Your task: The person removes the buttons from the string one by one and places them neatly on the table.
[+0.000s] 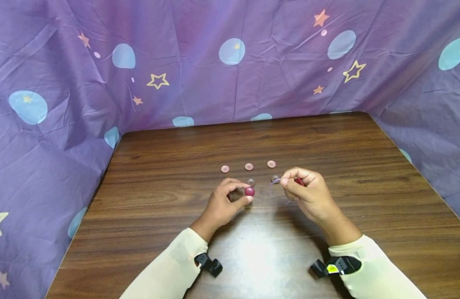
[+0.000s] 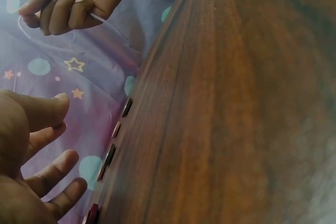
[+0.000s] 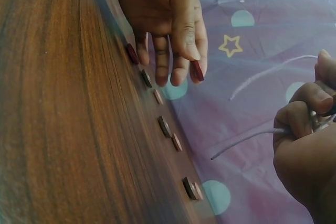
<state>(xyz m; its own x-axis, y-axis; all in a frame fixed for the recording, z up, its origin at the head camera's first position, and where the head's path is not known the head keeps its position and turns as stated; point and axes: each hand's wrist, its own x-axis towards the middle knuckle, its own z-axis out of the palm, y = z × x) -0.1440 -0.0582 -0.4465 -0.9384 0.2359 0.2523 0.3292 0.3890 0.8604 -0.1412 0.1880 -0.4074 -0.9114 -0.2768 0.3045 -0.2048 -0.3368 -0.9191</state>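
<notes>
In the head view my left hand (image 1: 224,200) pinches a dark red button (image 1: 249,192) between thumb and index finger. The right wrist view shows that button (image 3: 197,71) edge-on at the fingertips, raised off the table. My right hand (image 1: 308,192) holds a pale purple string (image 1: 276,181), one end sticking out past the thumb and forefinger. The string's other end (image 3: 247,141) trails from below the curled fingers. A bit of dark red (image 1: 299,181) shows among the right fingers, mostly hidden. Another red button (image 3: 132,53) lies on the table near the left hand.
Three pink buttons (image 1: 248,166) lie in a row on the wooden table (image 1: 170,166), beyond both hands. Closer in are brown-grey buttons (image 1: 251,182), one partly behind the string. A purple patterned cloth (image 1: 200,83) hangs behind the table and at its sides.
</notes>
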